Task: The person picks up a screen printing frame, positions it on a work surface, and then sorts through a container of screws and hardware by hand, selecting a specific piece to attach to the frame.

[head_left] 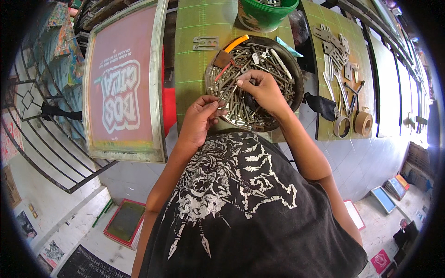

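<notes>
A round dark metal pan full of bolts and small metal rods sits on the green gridded board. My left hand is at the pan's lower left rim, fingers closed on a thin metal piece, hard to see among the bolts. My right hand is over the middle of the pan, thumb and index pinched near that piece; what they grip is unclear. An orange strip, a brown piece and a white rod lie on the pile.
A green bucket stands behind the pan. A flat metal plate lies left of it. A framed print screen is at left. On the right board are metal plates, tools, tape rolls and black cloth.
</notes>
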A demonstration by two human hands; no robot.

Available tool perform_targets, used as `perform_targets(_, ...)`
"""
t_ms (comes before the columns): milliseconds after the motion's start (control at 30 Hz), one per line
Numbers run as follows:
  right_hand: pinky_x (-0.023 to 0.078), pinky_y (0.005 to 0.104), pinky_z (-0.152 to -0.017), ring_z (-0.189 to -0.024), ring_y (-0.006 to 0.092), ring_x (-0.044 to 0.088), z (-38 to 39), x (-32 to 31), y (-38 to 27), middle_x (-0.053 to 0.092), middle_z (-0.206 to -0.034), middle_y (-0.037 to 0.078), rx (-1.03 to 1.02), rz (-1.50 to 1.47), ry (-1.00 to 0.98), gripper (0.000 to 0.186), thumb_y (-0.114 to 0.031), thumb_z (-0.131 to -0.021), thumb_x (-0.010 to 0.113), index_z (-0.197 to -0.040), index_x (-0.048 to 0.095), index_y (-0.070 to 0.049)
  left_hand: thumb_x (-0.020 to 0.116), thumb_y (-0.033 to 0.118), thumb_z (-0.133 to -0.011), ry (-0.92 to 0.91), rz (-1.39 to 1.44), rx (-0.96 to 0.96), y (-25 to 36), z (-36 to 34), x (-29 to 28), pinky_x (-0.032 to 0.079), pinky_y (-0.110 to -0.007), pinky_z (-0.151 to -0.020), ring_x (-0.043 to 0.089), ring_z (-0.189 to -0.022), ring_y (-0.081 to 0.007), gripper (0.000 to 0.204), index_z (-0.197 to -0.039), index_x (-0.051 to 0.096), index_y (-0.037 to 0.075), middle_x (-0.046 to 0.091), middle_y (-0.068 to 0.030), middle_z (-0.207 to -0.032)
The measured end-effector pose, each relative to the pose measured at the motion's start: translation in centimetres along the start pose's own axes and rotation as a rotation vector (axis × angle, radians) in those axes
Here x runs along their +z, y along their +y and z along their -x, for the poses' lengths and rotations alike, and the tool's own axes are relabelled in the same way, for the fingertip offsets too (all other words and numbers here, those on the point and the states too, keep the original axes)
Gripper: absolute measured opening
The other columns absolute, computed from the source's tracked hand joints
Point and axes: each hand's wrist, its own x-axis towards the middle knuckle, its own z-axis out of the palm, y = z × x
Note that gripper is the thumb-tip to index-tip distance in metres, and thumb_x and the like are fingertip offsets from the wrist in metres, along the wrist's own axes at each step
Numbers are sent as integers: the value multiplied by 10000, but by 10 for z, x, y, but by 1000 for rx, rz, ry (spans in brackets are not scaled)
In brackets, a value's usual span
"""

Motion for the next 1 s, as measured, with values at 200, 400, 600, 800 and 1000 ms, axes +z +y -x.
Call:
perform_targets(200,454,264,-742,-780,108,593,2,4,8,672,-807,63,-33,11,57,179,-154,-829,665,-859,661,22,558,115,-914,-16,-14,-34,-2,0,2,449,-217,-638,650,-826,-126,165,-1073,534,80,658,-42,-1002)
perform_targets(400,453,269,-752,-795,119,590,9,9,2,667,-818,70,-30,38,61,170,-141,-835,653,-875,651,23,559,88,-903,-47,-180,-15,-1,6,10,458,-220,-629,626,-760,-102,275,-1173,521,60,664,-63,-931)
perform_targets(600,445,263,-768,-801,122,574,0,-3,-12,648,-824,53,10,-11,108,158,-96,-853,589,-945,641,22,492,143,-953,94,-335,256,1,-2,-3,412,-207,-540,499,-573,-64,134,-996,579,51,613,-30,-747)
perform_targets(800,454,291,-806,-860,180,613,-7,-31,6,673,-893,118,-47,107,125,176,-102,-880,552,-946,650,29,539,230,-949,236,-453,351,102,-42,-37,359,-204,-497,435,-555,-55,211,-829,573,60,498,15,-642)
perform_targets(1000,449,293,-772,-792,169,579,-2,-29,8,633,-813,105,17,147,143,184,-97,-866,574,-998,626,19,579,349,-924,283,-602,359,233,-146,-36,440,-241,-537,522,-576,-102,276,-855,544,85,494,32,-631)
